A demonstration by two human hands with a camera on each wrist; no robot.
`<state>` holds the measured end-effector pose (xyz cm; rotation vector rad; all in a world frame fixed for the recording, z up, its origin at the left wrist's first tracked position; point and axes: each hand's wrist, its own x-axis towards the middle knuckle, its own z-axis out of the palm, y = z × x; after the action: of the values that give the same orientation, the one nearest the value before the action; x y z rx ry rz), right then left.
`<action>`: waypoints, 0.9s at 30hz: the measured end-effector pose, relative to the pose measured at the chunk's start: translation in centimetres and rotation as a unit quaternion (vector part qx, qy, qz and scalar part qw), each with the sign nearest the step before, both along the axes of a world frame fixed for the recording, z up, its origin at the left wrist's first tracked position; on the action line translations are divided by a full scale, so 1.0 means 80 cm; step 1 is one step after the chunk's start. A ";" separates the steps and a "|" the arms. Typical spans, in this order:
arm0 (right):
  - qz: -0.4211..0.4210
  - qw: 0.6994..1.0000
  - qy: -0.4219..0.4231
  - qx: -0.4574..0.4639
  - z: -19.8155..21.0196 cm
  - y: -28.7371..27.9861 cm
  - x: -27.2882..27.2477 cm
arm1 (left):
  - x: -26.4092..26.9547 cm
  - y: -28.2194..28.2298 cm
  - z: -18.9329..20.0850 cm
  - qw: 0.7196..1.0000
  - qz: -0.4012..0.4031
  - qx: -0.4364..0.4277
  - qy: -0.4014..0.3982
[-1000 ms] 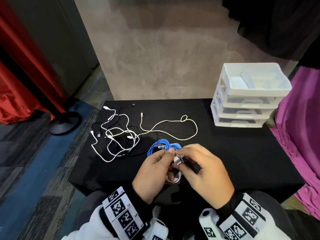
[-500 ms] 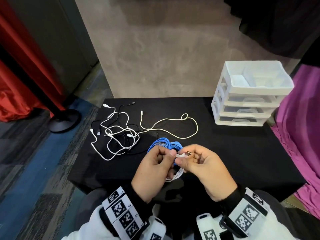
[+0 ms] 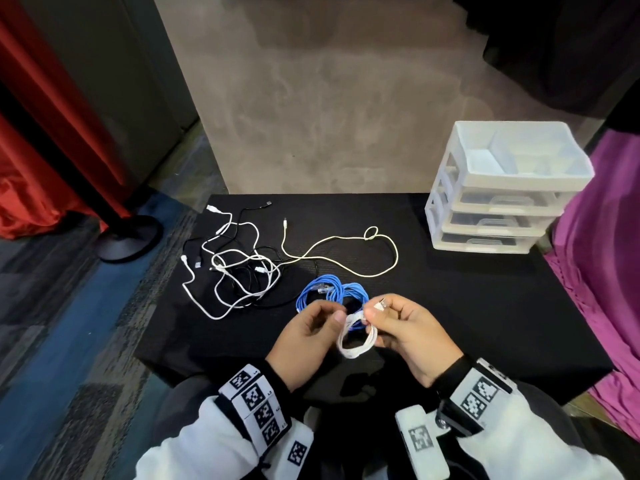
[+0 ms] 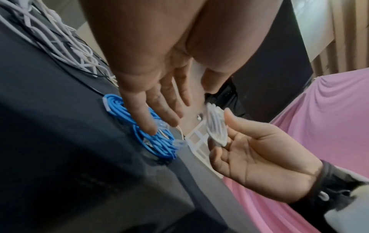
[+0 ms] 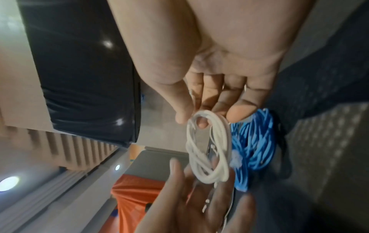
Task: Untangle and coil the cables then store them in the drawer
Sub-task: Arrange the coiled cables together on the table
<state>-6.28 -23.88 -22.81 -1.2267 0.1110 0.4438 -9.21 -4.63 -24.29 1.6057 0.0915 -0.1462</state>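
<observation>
At the far left of the head view a red curtain [image 3: 31,150] is hanging beside a black stand base [image 3: 128,237] on the floor; right of it, on the left part of the black worktop [image 3: 485,306], a tangle of white and black cables [image 3: 235,268] is lying in loose crossing loops, their plugs pointing outward; a cream cable [image 3: 346,251] is trailing rightward from it in a long open curve with one small knot-like loop at its top. In the lower middle of the frame a blue cable [image 3: 332,292] is lying on the worktop already wound into a tight bundle, its clear plugs showing; just in front of it the left hand [image 3: 308,337] is hovering with relaxed, loosely curved fingers, gripping nothing; immediately to its right the right hand [image 3: 408,330] is pinching a small white cable coil [image 3: 356,337] at its top between thumb and fingers, the coil hanging as several neat oval turns above the worktop, with a metal plug end poking up beside the fingertips. At the upper right, a white translucent drawer unit [image 3: 502,188] is standing on the worktop's far corner, its three drawers pushed in; a magenta cloth [image 3: 609,271] is draping down the right edge.
</observation>
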 end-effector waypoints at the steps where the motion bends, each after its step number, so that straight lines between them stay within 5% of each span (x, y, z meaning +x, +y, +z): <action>1: -0.011 0.999 -0.014 -0.027 -0.005 -0.003 0.012 | 0.005 0.005 -0.006 1.000 0.017 0.023 0.012; 13: -0.033 0.983 -0.040 -0.175 -0.057 0.003 0.086 | 0.037 0.046 -0.042 0.955 0.078 0.286 0.033; 21: -0.059 0.958 -0.091 -0.264 -0.048 -0.008 0.079 | 0.042 0.023 -0.044 0.955 0.039 0.292 0.024; 27: -0.082 0.912 -0.184 -0.357 -0.030 -0.013 0.099 | 0.038 0.039 -0.050 0.962 0.070 0.264 0.028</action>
<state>1.63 -24.90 -25.18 -1.9852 0.0519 -0.0006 -6.20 -1.48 -28.29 2.1199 0.3078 -0.0590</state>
